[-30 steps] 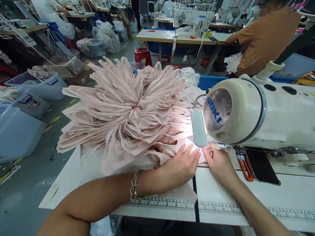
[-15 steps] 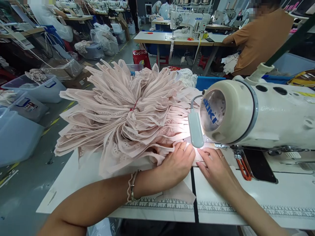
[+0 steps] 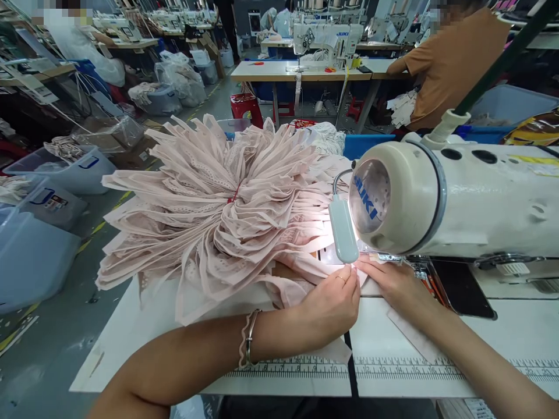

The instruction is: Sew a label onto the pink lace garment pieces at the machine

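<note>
We are sitting at a long white sewing table with printed rulers (image 3: 393,372), where a big fanned heap of pale pink perforated fabric pieces (image 3: 218,215) is waiting, seemingly unsewn. A cream-white sewing machine (image 3: 458,198) is standing on the right, its small lamp (image 3: 343,237) glowing. Our left hand (image 3: 329,305) is pressing curled fingers onto one pale pink fabric piece (image 3: 305,273) beneath the lamp; our right hand (image 3: 393,282) is lying flat, guiding it. Judging by the heap, we are nowhere near finished.
</note>
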Action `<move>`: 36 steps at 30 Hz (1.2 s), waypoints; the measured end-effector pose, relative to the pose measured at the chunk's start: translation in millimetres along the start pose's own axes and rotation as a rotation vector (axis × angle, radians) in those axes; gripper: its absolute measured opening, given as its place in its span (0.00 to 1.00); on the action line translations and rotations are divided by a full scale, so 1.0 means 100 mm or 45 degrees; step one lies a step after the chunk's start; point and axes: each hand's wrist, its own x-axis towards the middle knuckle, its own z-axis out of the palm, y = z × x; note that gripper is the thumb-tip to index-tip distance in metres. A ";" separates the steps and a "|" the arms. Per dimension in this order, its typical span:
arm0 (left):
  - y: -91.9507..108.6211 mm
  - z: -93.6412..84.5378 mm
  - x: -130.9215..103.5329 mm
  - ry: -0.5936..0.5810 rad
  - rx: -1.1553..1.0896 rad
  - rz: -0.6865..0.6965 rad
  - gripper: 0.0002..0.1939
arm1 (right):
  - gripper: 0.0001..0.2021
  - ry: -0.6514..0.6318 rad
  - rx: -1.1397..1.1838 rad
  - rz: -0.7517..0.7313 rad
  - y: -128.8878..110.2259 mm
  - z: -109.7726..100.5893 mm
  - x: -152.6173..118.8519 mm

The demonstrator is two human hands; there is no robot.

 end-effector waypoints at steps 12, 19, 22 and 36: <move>-0.06 0.14 -0.01 -0.001 -0.159 -0.047 0.18 | 0.30 -0.116 0.188 0.157 0.01 -0.05 0.00; -0.04 0.18 0.01 0.055 -0.091 -0.049 0.18 | 0.26 -0.149 0.341 0.219 0.11 -0.08 0.09; -0.06 0.20 -0.01 0.050 -0.099 -0.026 0.17 | 0.27 -0.103 0.286 0.171 0.05 -0.12 0.12; -0.15 0.09 0.01 0.058 -0.154 -0.066 0.15 | 0.26 -0.222 0.155 0.273 0.01 -0.09 0.01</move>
